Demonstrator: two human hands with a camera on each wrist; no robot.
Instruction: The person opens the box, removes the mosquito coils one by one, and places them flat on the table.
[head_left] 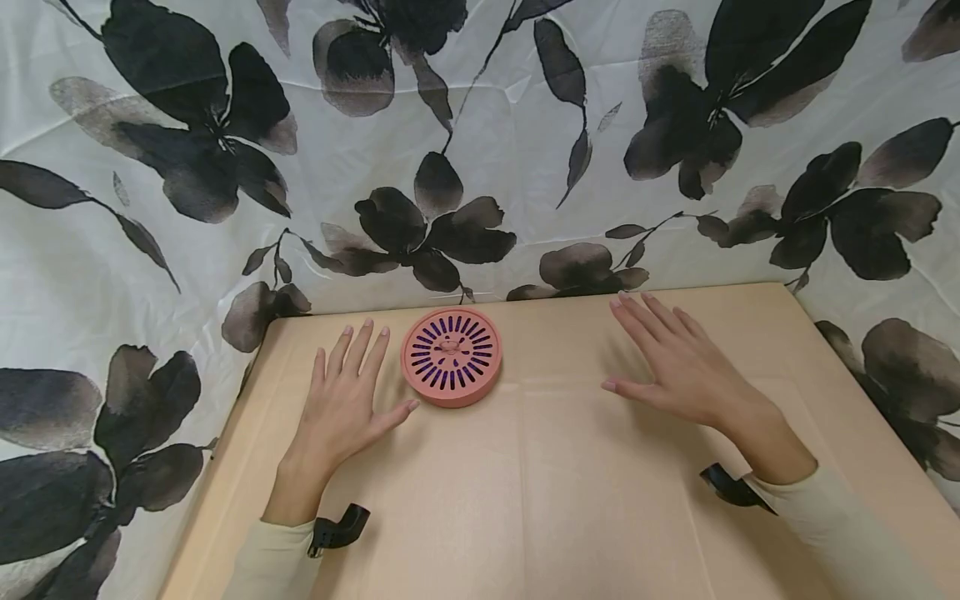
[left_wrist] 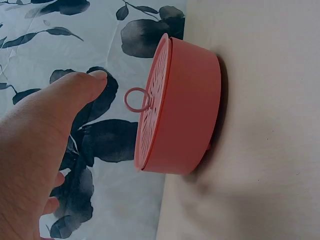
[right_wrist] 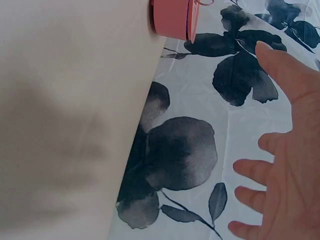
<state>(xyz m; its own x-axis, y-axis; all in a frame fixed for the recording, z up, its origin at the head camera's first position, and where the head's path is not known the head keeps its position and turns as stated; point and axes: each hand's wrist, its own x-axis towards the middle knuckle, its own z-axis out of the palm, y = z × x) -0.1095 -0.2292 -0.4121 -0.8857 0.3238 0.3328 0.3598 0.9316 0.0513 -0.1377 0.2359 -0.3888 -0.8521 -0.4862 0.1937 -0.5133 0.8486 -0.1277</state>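
Observation:
A round coral-pink tin stands near the far edge of the table, its lid pierced with a ring of dark slots. In the left wrist view the tin shows a smooth side wall and a small ring handle on the lid. My left hand is just left of the tin, fingers straight and thumb pointing toward it, apart from it. My right hand hovers farther off to the right, fingers extended, holding nothing. Only part of the tin appears at the top of the right wrist view.
The light wooden-toned tabletop carries faint crease lines. Behind it and at both sides hangs or lies white cloth with dark flower prints. A black wrist mount sits on the left sleeve, another black mount on the right.

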